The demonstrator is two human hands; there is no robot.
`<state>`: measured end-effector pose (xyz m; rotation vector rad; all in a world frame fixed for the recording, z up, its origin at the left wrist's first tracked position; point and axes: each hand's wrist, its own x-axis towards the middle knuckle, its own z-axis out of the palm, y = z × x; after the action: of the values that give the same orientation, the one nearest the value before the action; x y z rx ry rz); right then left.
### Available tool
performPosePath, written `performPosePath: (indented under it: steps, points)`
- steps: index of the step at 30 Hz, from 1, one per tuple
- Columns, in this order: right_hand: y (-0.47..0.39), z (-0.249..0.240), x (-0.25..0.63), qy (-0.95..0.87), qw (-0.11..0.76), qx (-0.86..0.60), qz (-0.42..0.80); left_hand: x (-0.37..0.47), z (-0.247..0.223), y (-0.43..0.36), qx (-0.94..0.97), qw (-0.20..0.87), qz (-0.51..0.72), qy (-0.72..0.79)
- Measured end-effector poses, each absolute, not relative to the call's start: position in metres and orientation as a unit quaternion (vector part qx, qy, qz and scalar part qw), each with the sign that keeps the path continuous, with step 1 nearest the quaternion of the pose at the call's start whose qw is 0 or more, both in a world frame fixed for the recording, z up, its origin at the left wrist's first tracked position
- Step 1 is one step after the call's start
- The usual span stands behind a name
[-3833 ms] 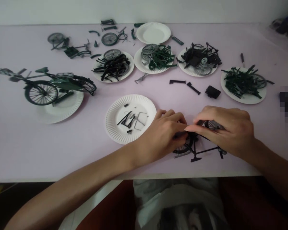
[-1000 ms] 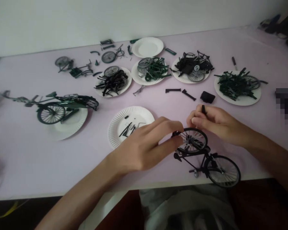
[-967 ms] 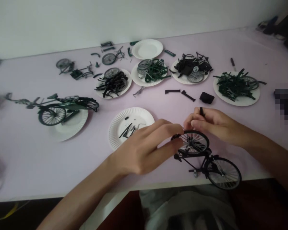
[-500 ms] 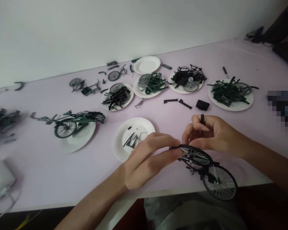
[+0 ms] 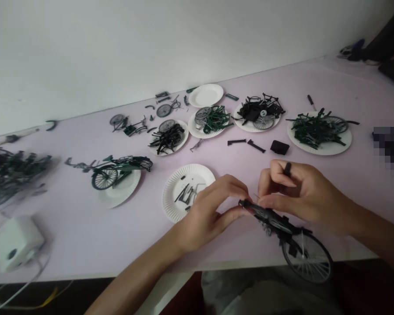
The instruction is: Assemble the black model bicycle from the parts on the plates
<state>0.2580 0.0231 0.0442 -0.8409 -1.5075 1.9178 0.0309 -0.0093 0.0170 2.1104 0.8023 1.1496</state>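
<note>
My left hand [image 5: 213,210] pinches one end of a black model bicycle [image 5: 276,221], which hangs over the table's front edge with its spoked wheel at the lower right. Close beside that same end, my right hand [image 5: 292,188] has its fingers curled round a small black-handled tool [image 5: 287,169]; a thin shaft shows near its fingertips. Left of my hands, a white paper plate [image 5: 169,192] bears several small dark rods and parts. A green model bicycle [image 5: 120,170] rests on another plate farther left.
Plates of green and black bicycle parts [image 5: 318,129] line the back. A black box-like piece [image 5: 279,147] and two dark bars lie before them. A screwdriver [image 5: 311,101] lies at the back right. A white device [image 5: 18,243] with cables and a blurred parts heap [image 5: 16,175] are at left.
The view has shifted a little to the left. The black bicycle has turned, so its upper wheel now shows nearly edge-on. My left fingers have bent closer round its end.
</note>
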Motion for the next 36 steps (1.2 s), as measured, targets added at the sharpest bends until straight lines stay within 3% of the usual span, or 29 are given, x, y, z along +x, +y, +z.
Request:
performPosePath:
  steps: [4, 10, 20, 36]
  points:
    - [0.01, 0.059, 0.258, -0.644, 0.328, -0.347, 0.598, 0.033, 0.023, -0.008, 0.818, 0.205, 0.484, 0.235]
    - [0.01, 0.057, 0.255, -0.727, 0.349, -0.32, 0.496, 0.032, 0.017, -0.001, 0.865, 0.053, 0.461, 0.192]
    - [0.009, 0.048, 0.258, -0.811, 0.334, -0.32, 0.357, 0.029, 0.019, -0.003, 0.87, 0.048, 0.432, 0.232]
    - [0.006, 0.047, 0.261, -0.808, 0.324, -0.293, 0.396, 0.029, 0.019, -0.004, 0.866, 0.047, 0.438, 0.236]
